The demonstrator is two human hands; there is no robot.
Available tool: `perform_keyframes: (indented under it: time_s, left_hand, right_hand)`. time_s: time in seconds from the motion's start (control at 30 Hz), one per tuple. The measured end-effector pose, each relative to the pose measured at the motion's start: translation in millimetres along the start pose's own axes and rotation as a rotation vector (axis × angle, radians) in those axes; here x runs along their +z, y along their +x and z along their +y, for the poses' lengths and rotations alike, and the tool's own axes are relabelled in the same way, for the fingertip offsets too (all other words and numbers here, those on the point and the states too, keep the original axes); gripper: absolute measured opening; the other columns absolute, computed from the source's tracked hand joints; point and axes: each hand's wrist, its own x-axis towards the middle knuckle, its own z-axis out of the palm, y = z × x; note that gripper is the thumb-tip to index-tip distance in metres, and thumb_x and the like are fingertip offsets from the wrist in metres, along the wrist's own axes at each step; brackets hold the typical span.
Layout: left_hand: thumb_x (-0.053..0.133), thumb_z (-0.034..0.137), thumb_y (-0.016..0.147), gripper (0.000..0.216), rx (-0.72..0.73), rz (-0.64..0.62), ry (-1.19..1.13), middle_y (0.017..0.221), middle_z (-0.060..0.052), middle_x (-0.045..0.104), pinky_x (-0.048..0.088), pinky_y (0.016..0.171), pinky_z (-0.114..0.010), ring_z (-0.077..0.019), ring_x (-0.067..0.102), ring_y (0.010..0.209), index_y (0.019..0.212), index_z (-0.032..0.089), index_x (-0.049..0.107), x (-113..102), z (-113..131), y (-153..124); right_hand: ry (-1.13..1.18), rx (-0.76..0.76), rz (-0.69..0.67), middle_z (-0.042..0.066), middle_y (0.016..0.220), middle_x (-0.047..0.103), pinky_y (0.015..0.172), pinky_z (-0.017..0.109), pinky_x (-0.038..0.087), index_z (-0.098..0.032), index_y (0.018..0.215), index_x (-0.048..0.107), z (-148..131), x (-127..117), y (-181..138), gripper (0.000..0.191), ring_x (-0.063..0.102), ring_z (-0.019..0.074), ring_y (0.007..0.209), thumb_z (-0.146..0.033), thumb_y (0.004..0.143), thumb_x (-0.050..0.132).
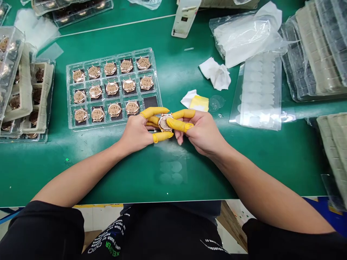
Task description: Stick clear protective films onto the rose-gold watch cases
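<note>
Both hands meet over the green mat and pinch one rose-gold watch case [164,122] between fingertips capped in yellow finger cots. My left hand [141,130] grips its left side, and my right hand [197,130] grips its right side with thumb and forefinger across the top. Just behind the hands lies a clear compartment tray [69,97] filled with several matching watch cases; its near right cell [150,102] shows only a dark pad.
Stacked trays of cases [24,94] stand at the left. A sheet of clear round stickers [257,94], crumpled white tissue [217,74] and a yellow-white pad [196,102] lie right of the tray. Bagged stacks [311,54] fill the far right. A clear film [172,169] lies near the table edge.
</note>
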Motion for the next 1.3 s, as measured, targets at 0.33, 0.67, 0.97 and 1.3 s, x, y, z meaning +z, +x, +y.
perform_keyframes:
  time_s: [0.33,0.67,0.97,1.3]
  left_hand:
    - [0.094,0.025,0.060,0.061,-0.099,0.077,-0.085,0.088,0.000,0.079,0.066,0.077,-0.025,-0.0135,0.077,0.079,0.116,0.019,0.071,0.4,9.1,4.0]
    - [0.092,0.024,0.061,0.060,-0.094,0.080,-0.060,0.088,0.000,0.079,0.065,0.078,-0.024,-0.0127,0.076,0.078,0.117,0.019,0.071,1.2,10.0,3.8]
    - [0.091,0.025,0.064,0.058,-0.082,0.070,-0.039,0.088,-0.001,0.079,0.064,0.076,-0.025,-0.0145,0.077,0.080,0.119,0.020,0.071,2.3,9.9,2.5]
    - [0.088,0.025,0.068,0.054,-0.028,0.058,0.022,0.086,0.001,0.078,0.064,0.075,-0.024,-0.0118,0.074,0.076,0.120,0.021,0.073,4.3,5.5,0.3]
  right_hand:
    - [-1.058,-0.511,0.421,0.009,0.103,0.070,0.080,0.044,0.053,-0.024,0.102,0.080,-15.9,-67.0,16.6,0.021,0.066,0.0261,0.091,-0.028,0.081,0.074]
    - [-1.298,-0.287,0.396,0.008,0.091,0.070,0.072,0.041,0.046,-0.020,0.105,0.077,-15.9,-83.8,24.2,0.035,0.058,0.0236,0.074,-0.026,0.071,0.076]
    - [-0.868,-0.203,0.491,0.007,0.077,0.072,0.062,0.035,0.048,-0.022,0.089,0.070,-23.2,-103.5,32.4,0.017,0.063,0.0169,0.065,-0.015,0.078,0.082]
    - [-1.344,-0.692,0.603,0.012,0.100,0.073,0.086,0.047,0.045,-0.023,0.112,0.081,10.6,-95.3,50.7,0.029,0.061,0.0289,0.094,-0.037,0.086,0.079]
